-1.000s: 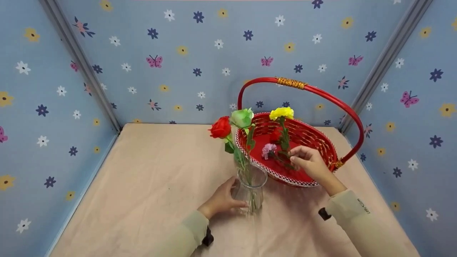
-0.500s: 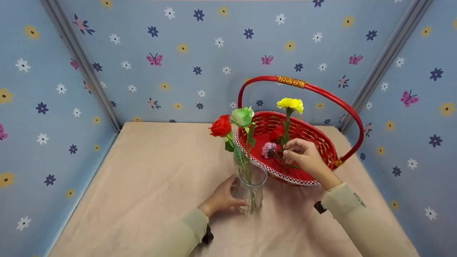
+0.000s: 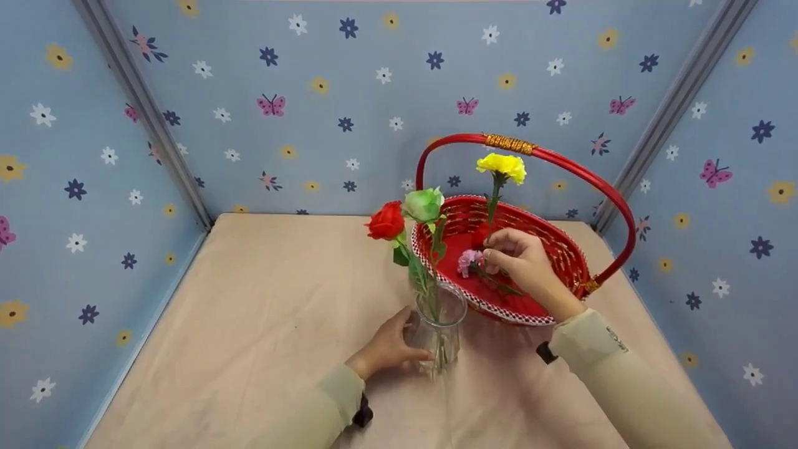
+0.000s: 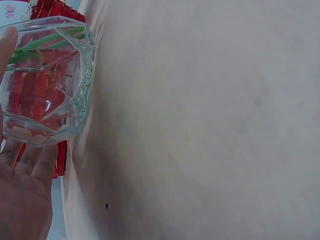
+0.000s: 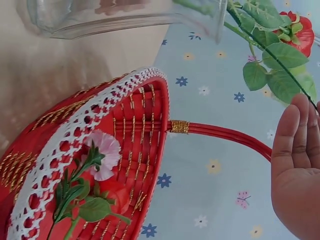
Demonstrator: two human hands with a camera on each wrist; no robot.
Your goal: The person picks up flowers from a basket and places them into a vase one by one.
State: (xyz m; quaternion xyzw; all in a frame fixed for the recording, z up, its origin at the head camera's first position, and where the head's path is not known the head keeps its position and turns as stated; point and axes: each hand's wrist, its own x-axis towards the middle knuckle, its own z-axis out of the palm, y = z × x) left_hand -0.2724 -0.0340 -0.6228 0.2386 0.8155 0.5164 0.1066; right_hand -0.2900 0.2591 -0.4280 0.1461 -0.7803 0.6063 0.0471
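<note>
My left hand (image 3: 388, 344) holds the clear glass vase (image 3: 450, 343) low on its left side, fingers behind and thumb in front. In the vase stand a red rose (image 3: 385, 220) and a pale green rose (image 3: 423, 204), leaning left. My right hand (image 3: 527, 265) pinches the stem of a yellow carnation (image 3: 502, 167), its bloom upright above the red basket (image 3: 564, 265). Inside the basket lie a pink carnation (image 5: 105, 152) and a red flower (image 5: 116, 194). The left wrist view shows green stems through the vase's faceted glass (image 4: 82, 100).
The basket's tall arched handle (image 3: 614, 199) rises behind and right of my right hand. Its white-trimmed rim (image 3: 492, 312) is close to the vase's right side. A pale cloth (image 3: 268, 312) covers the table, with blue patterned walls (image 3: 349, 68) around.
My right hand has moved up and left, lifting the yellow carnation higher above the basket. The left hand and the vase have stayed put.
</note>
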